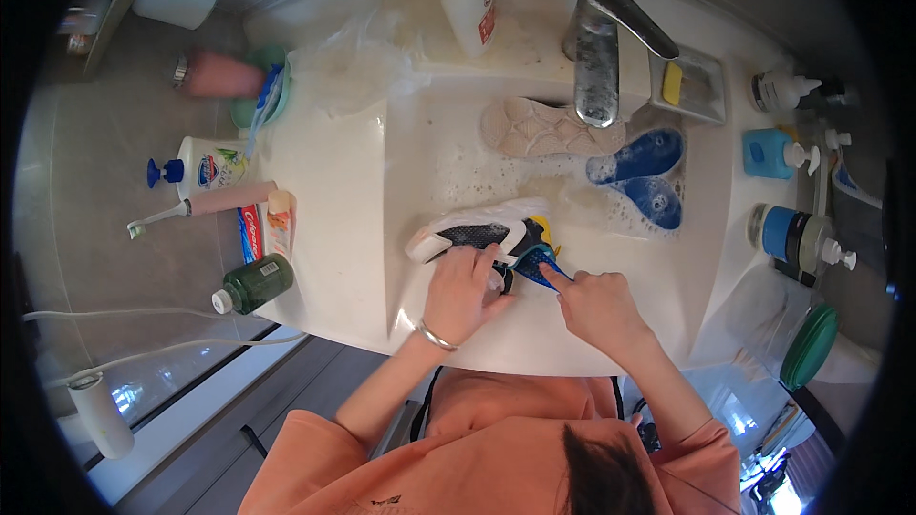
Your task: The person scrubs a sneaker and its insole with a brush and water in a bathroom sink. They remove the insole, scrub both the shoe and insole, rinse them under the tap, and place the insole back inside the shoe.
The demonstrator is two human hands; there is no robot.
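Note:
A black, white and yellow sneaker point(476, 232) lies on its side at the near part of a white sink basin point(408, 157). My left hand point(461, 290), with a metal bangle at the wrist, grips the shoe around its opening. My right hand point(597, 311) holds a blue scrubbing brush point(537, 266) against the heel part of the shoe, the index finger laid along its back. The bristles are hidden. Beyond them in soapy water are a second shoe, its beige sole point(547, 127) up, and two blue insoles point(647, 156).
A chrome faucet point(597, 71) reaches over the basin from the far rim, beside a white bottle with a red cap point(469, 7). Pump bottles point(773, 154) line the right side. A green bottle point(257, 285), toothpaste tubes and an electric toothbrush point(229, 198) stand or lie left.

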